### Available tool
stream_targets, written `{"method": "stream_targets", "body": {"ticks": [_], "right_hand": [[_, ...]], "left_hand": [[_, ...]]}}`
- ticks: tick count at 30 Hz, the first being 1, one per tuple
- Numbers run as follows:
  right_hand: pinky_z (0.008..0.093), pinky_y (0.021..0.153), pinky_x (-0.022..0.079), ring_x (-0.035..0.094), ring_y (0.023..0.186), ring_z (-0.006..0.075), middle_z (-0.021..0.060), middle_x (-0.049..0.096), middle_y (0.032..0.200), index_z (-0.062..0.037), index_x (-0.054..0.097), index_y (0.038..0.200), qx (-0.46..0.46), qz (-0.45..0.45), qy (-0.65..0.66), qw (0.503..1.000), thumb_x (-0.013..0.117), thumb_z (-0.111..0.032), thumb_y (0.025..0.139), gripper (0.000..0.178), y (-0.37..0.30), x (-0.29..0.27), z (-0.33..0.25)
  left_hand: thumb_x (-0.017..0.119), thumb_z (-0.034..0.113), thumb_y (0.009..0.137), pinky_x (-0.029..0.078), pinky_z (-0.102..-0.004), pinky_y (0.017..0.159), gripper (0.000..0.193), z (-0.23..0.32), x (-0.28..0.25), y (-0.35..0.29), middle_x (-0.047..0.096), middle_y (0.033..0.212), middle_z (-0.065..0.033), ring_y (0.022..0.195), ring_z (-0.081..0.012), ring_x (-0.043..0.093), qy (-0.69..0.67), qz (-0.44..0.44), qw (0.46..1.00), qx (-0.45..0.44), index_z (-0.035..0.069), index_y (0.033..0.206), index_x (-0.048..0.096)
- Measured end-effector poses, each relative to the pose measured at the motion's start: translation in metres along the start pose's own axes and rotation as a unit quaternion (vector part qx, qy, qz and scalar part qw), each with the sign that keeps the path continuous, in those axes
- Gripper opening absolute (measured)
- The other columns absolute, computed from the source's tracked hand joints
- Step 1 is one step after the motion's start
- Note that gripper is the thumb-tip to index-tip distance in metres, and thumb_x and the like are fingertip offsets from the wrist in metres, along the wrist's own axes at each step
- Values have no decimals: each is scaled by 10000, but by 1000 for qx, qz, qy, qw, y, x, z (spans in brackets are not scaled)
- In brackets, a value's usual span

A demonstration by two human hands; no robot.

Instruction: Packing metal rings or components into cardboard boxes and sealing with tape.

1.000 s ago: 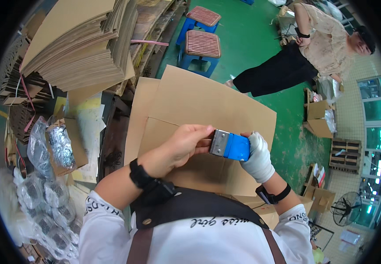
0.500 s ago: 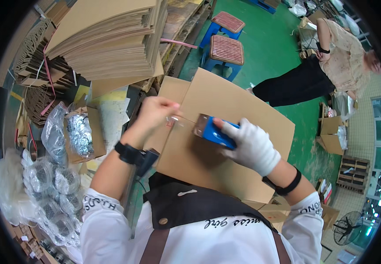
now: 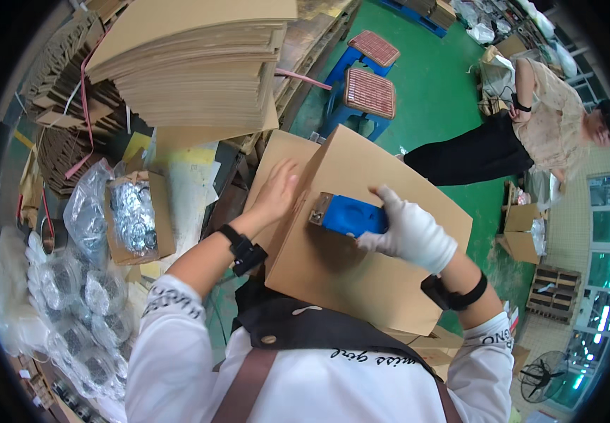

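A large brown cardboard box stands in front of me. On its upper face, near the left edge, is a blue tape dispenser with a metal front end pointing left. My right hand, in a white glove, grips the dispenser by its right end. My left hand is bare and lies against the box's left side, fingers stretched out along it, with nothing seen in it. Between the fingers and the dispenser no tape can be made out.
Flat cardboard sheets are piled high at the far left. A small carton of silvery wrapped parts and bagged clear round pieces lie at left. Two blue stools stand beyond the box. A person stands at the right.
My left hand has gone from a pinch near clear tape above the box to lying flat against its left side. The dispenser stays in my right hand, its blue face now turned up more.
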State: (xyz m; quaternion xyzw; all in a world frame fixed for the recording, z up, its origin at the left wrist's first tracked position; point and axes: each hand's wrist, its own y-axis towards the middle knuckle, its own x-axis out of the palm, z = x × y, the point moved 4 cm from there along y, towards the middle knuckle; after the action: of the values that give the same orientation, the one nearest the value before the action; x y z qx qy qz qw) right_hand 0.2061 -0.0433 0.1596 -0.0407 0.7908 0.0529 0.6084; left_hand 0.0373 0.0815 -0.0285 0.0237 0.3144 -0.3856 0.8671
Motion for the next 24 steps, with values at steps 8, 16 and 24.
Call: {"method": "stream_targets", "body": {"ticks": [8,16,24], "right_hand": [[292,592,481,580,650,120,62,642,735,13,692,1008,219,-216,425,851,693,-418,802,477,-18,22,51],[289,639,492,584,687,123,60,663,780,66,683,968,392,-221,293,844,696,-432,730,552,-305,-51,237],[313,667,537,666,669,197,119,645,667,35,700,870,489,-226,231,811,689,-427,708,490,-333,5,258]], "left_hand": [[212,616,970,319,-452,1065,747,83,7,-4,573,1264,-200,1178,-362,518,-82,-6,956,281,37,1346,498],[362,263,997,143,-432,1177,499,121,31,-14,274,1558,-75,1447,-269,221,409,-31,880,238,124,1476,346],[357,260,990,104,-462,1176,508,118,40,-19,235,1575,-45,1459,-245,183,482,-33,852,200,136,1482,332]]}}
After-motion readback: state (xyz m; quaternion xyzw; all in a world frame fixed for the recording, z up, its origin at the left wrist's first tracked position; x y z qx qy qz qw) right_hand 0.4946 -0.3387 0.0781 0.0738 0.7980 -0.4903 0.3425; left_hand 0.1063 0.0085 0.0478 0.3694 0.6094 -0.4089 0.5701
